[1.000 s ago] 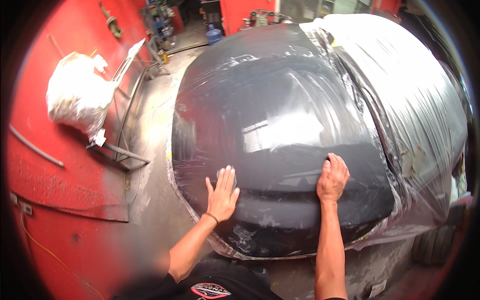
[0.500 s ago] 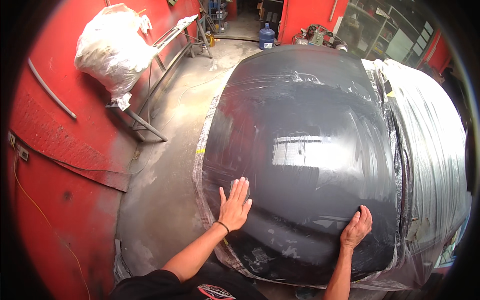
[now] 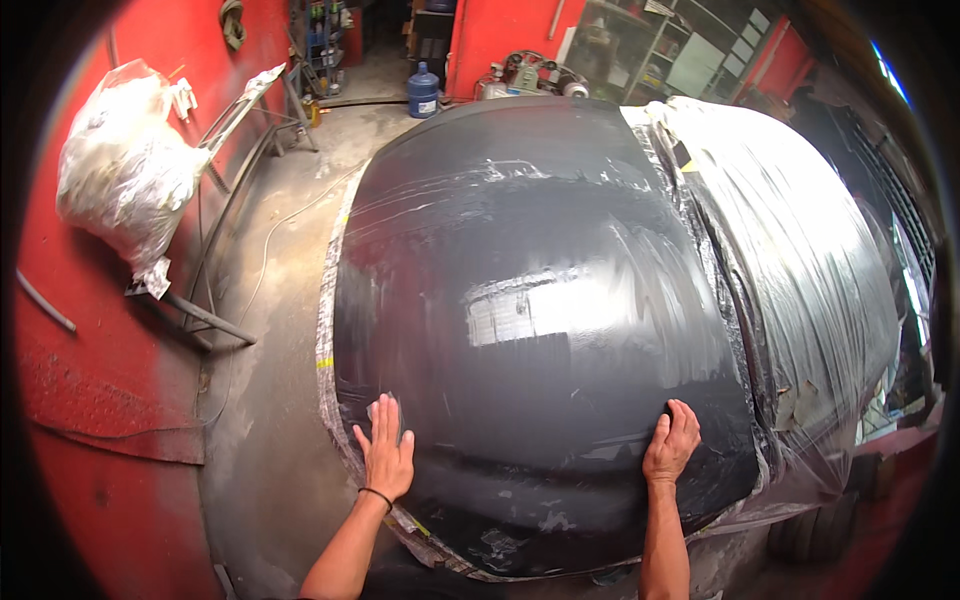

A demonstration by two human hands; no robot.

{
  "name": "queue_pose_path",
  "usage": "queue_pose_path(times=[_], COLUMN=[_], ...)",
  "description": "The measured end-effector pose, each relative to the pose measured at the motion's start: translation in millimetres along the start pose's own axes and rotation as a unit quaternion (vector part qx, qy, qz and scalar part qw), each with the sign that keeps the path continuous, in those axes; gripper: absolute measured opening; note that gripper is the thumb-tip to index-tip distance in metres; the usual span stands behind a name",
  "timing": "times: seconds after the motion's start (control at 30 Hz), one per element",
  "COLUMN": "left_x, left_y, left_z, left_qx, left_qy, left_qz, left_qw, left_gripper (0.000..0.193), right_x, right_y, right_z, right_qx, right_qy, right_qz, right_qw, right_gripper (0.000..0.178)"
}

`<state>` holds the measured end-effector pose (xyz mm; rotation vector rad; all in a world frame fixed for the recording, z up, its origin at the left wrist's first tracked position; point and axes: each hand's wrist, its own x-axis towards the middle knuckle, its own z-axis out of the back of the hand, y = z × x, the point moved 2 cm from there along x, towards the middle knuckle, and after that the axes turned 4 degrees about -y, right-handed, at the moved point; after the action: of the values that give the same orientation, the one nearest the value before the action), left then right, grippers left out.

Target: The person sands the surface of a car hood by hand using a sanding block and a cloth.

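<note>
A dark grey car hood (image 3: 520, 400), glossy and streaked wet in places, spreads out in front of me. My left hand (image 3: 388, 455) lies flat near its left edge, fingers stretched out, a dark band round the wrist. Beside and under those fingers shows the edge of a thin greyish piece (image 3: 401, 415), mostly hidden by the hand. Toward the hood's right side rests my right hand (image 3: 672, 448), its fingers bent and close together. A small dark bit shows at its fingertips; what it is I cannot make out.
Masking paper (image 3: 326, 330) borders the hood, and clear plastic sheeting (image 3: 800, 260) covers the car to the right. At left, a stuffed plastic bag (image 3: 125, 165) sits on a metal stand (image 3: 205, 318) by the red wall. A blue water jug (image 3: 422, 92) and a compressor (image 3: 525, 75) stand behind.
My view has swung right, so the hood and surroundings sit further left in the picture. Both hands stay on the hood, in about the same areas of it.
</note>
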<state>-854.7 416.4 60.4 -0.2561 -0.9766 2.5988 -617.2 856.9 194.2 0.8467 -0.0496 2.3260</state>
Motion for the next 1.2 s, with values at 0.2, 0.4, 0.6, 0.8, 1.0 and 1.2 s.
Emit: queue_pose_path(times=[0.2, 0.4, 0.6, 0.8, 1.0, 1.2], left_x=[226, 253, 71, 344, 267, 179], left_y=[11, 32, 47, 92, 83, 90], left_z=[45, 39, 15, 88, 43, 36], left_qx=[0.039, 0.032, 0.000, 0.051, 0.006, 0.027], left_qy=[-0.049, -0.046, -0.043, -0.052, -0.077, -0.083], left_qz=[0.010, -0.004, -0.009, 0.078, 0.008, 0.017], left_qw=[0.998, 0.998, 0.999, 0.994, 0.997, 0.996], left_gripper=[0.067, 0.071, 0.071, 0.069, 0.067, 0.071], right_x=[0, -15, -10, -5, -8, 19], right_y=[8, -1, -2, -2, -17, 59], right_z=[-9, -15, -3, -28, -9, 2], right_qx=[0.026, 0.008, -0.029, 0.012, -0.044, -0.022], right_qy=[0.014, 0.028, 0.020, 0.054, 0.058, -0.096], right_qz=[-0.011, 0.004, 0.004, 0.020, 0.004, 0.127], right_qw=[1.000, 1.000, 0.999, 0.998, 0.997, 0.987], right_gripper=[0.036, 0.042, 0.042, 0.046, 0.048, 0.025])
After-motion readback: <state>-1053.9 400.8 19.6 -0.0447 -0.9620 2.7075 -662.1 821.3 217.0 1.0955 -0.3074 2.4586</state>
